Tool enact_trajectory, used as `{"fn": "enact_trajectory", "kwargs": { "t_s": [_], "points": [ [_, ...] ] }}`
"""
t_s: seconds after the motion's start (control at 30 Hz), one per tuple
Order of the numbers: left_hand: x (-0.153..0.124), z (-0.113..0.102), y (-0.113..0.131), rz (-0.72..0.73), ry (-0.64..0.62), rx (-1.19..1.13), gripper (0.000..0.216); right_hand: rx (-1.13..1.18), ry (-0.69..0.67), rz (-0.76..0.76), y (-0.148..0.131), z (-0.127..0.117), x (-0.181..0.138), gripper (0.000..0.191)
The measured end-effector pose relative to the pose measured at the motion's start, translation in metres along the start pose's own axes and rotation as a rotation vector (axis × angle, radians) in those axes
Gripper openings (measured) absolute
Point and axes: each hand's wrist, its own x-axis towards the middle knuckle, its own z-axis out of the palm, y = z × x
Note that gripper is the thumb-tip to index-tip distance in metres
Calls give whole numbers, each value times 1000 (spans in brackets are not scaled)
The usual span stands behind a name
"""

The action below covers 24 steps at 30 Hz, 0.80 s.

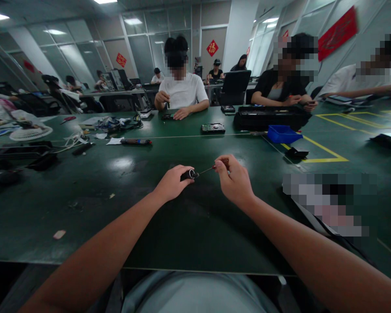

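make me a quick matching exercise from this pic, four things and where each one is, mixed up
1. black cylinder
2. screwdriver
3. blue bin
4. large red banner

a. on the wall, upper right of the picture
b. in the right hand
c. standing on the green table
d. in the left hand

Pairs: 1-d, 2-b, 3-c, 4-a

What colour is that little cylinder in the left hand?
The cylinder looks black, pale-ringed at one end, as the head view shows.
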Motion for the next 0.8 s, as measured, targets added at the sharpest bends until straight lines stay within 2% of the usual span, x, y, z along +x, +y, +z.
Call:
{"fn": "enact_trajectory", "kwargs": {
  "t_s": [0.47, 0.63, 0.8],
  "points": [
    [-1, 0, 2, -101, 92, -176, 39, 1, 20, 16, -1, -2, 1, 16],
    [-3, -3, 10, -122, 43, -165, 40, 9, 31, 3, 0, -1, 0, 16],
    [-2, 3, 19, -47, -38, -35, 31, 10, 35, 0, -1, 0, 1, 16]
  ]
}}
